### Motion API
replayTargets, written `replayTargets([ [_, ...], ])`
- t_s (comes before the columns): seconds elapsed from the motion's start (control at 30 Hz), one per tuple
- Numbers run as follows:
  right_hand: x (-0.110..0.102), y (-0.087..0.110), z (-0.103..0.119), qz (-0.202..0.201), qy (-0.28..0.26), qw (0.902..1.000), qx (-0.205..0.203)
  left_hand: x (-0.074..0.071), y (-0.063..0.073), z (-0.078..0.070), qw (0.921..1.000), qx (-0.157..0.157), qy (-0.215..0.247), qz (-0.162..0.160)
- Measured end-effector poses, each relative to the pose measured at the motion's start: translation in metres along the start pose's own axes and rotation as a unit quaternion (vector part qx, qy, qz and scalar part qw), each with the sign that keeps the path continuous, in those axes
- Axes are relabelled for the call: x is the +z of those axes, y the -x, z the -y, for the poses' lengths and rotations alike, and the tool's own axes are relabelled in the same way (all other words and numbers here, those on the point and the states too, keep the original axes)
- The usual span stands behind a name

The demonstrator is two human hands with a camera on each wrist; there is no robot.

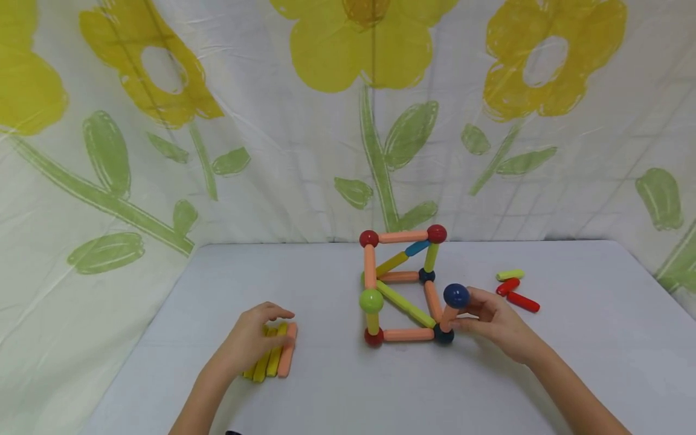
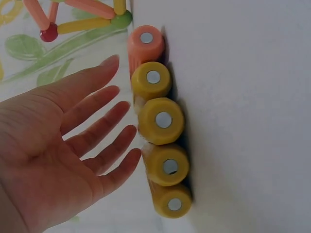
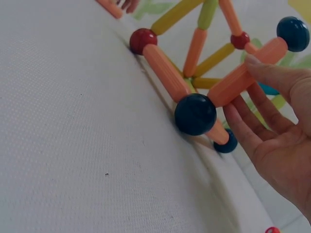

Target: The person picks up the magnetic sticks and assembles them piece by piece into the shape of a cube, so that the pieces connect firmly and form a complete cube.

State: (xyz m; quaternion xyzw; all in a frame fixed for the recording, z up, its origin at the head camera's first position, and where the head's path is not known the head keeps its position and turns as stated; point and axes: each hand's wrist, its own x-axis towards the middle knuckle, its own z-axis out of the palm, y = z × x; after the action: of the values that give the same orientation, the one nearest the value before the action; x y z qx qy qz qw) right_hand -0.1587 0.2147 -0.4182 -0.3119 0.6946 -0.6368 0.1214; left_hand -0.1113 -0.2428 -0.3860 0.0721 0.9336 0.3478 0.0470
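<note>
My right hand (image 1: 497, 323) pinches an upright orange magnetic rod (image 3: 235, 83) between thumb and fingers. A dark blue ball (image 1: 456, 296) tops that rod, and its lower end meets another dark blue ball (image 3: 195, 114) at the near right corner of a ball-and-rod frame (image 1: 409, 335). The frame has orange, yellow and green rods, one blue rod, and red, green and dark blue balls. Over a row of loose rods hovers my left hand (image 1: 254, 338), fingers spread and gripping nothing. Several yellow rods (image 2: 162, 120) lie side by side there with one orange rod (image 1: 287, 350).
Two short red rods (image 1: 523, 301) and a yellow-green rod (image 1: 510, 275) lie right of the frame. A white cloth with painted flowers (image 1: 293, 181) hangs behind the white table (image 1: 337, 393).
</note>
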Motion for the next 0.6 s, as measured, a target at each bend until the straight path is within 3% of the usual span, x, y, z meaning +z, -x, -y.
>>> replayTargets([
  [0.2, 0.000, 0.000, 0.001, -0.008, 0.013, 0.9998, 0.015, 0.004, -0.001, 0.003, 0.9999, -0.010, -0.012, 0.003],
  [0.4, 0.001, 0.000, 0.002, -0.014, 0.018, 0.9994, 0.025, 0.009, -0.002, 0.003, 0.9997, -0.020, 0.012, 0.003],
  [0.6, 0.001, 0.000, 0.002, -0.015, 0.018, 0.9993, 0.028, 0.017, -0.005, -0.007, 0.9995, -0.001, 0.026, 0.017],
])
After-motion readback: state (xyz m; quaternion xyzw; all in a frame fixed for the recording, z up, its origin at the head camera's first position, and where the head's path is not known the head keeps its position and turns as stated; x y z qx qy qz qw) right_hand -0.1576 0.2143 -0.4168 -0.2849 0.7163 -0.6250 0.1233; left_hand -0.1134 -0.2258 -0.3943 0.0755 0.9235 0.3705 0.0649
